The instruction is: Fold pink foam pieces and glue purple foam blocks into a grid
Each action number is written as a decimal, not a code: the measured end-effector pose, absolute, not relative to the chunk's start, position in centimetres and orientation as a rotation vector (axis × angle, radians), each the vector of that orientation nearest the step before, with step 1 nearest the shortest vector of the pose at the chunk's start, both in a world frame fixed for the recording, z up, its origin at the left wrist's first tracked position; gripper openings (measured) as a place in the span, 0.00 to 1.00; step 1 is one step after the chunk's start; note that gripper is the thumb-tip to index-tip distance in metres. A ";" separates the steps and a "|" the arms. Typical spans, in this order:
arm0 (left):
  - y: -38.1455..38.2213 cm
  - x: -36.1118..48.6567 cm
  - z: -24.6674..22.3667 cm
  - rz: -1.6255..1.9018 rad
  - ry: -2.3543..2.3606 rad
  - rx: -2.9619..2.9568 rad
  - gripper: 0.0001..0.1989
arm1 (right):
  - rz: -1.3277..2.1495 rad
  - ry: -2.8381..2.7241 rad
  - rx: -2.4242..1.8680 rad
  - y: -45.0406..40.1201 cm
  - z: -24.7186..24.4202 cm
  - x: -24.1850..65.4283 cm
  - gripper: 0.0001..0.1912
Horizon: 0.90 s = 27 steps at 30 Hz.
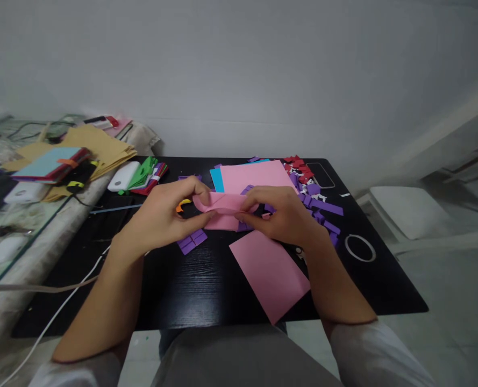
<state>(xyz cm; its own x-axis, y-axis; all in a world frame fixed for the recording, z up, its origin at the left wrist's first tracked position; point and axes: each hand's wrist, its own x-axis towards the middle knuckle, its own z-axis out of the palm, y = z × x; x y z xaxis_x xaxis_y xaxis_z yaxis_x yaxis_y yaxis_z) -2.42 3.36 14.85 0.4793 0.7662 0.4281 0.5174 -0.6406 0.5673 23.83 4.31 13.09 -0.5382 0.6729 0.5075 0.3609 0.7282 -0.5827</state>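
Note:
A curved strip of pink paper [226, 202] is held above the black table. Its left end is pinched between the thumb and fingers of my left hand [172, 210]. The right end is gripped the same way by my right hand [283, 214]. Beneath the hands lies another piece of pink paper, partly covered. A pink sheet [269, 274] lies at an angle nearer my body, below my right hand. Behind the hands, a larger pink sheet [257, 176] rests on blue paper [217, 180]. Purple folded pieces [192, 241] lie just below my left hand.
On the black table [182, 295], more purple pieces [326, 206], red pieces [300, 167] and a tape ring [360, 248] lie right. Green folded paper [143, 173] and a white device [123, 176] are at left. Cables cross the left edge; a white stool [408, 211] stands right.

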 end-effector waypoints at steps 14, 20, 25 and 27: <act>4.1 -2.0 13.6 1.175 0.992 1.860 0.21 | 1.015 -1.669 -0.856 4.3 12.4 22.2 0.18; 4.0 -1.1 13.8 1.099 1.140 1.901 0.20 | 1.235 -1.552 -0.890 4.5 11.8 21.3 0.26; 4.1 -0.7 13.8 1.081 1.172 1.871 0.18 | 1.251 -1.568 -0.881 4.6 11.4 21.2 0.27; 4.2 -0.7 13.6 1.048 1.167 1.826 0.18 | 1.250 -1.552 -0.930 4.7 11.2 21.2 0.27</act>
<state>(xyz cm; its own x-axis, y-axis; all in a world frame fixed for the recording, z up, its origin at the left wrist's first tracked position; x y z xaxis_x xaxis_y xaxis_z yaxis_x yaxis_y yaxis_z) -0.70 4.24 13.62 0.2605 0.9324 0.2505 0.3491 -0.3329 0.8760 21.20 4.74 11.25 -0.3043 0.9336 0.1891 0.0142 0.2029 -0.9791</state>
